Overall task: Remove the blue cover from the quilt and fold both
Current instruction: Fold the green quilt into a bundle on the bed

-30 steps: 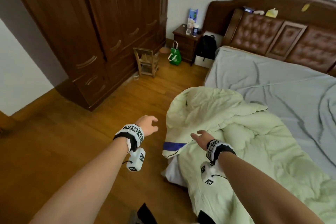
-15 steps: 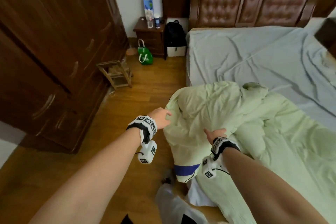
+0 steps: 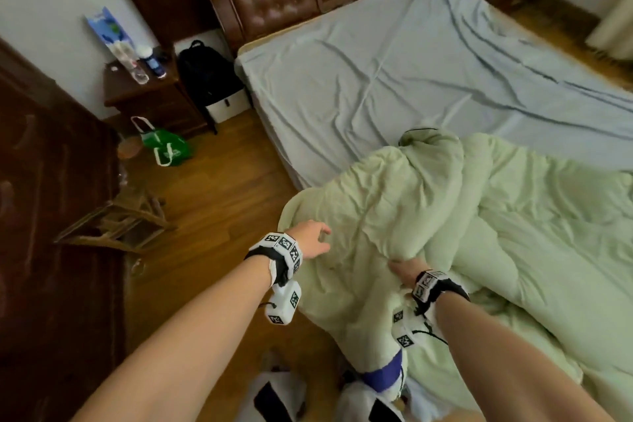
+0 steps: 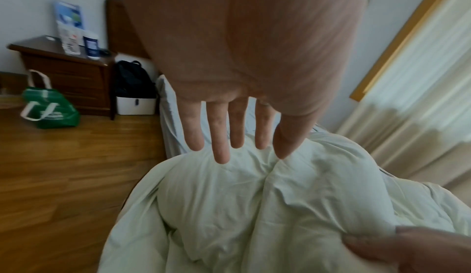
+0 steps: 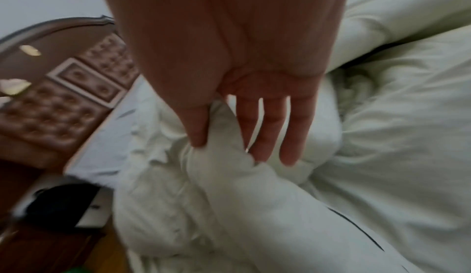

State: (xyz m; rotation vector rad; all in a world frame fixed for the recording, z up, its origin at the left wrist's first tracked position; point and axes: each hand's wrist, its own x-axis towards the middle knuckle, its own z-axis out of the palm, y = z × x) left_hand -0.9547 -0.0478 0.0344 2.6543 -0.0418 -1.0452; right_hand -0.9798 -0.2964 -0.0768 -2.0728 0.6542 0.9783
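I am pinching a fold of the pale green quilt [image 3: 404, 216] between thumb and fingers of my right hand [image 3: 406, 272], probably to anchor the bundle at the bed [image 3: 376, 79] edge. My left hand [image 3: 310, 238] is hovering just above the quilt's near corner, fingers spread wide and holding nothing, seemingly reaching for a second grip. A blue band [image 3: 382, 375], likely the cover's edge, is hanging below my right wrist toward the floor [image 3: 212, 202].

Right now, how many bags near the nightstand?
2: green tote on the floor by the nightstand; black backpack on a white box between nightstand and bed. More may be hidden.
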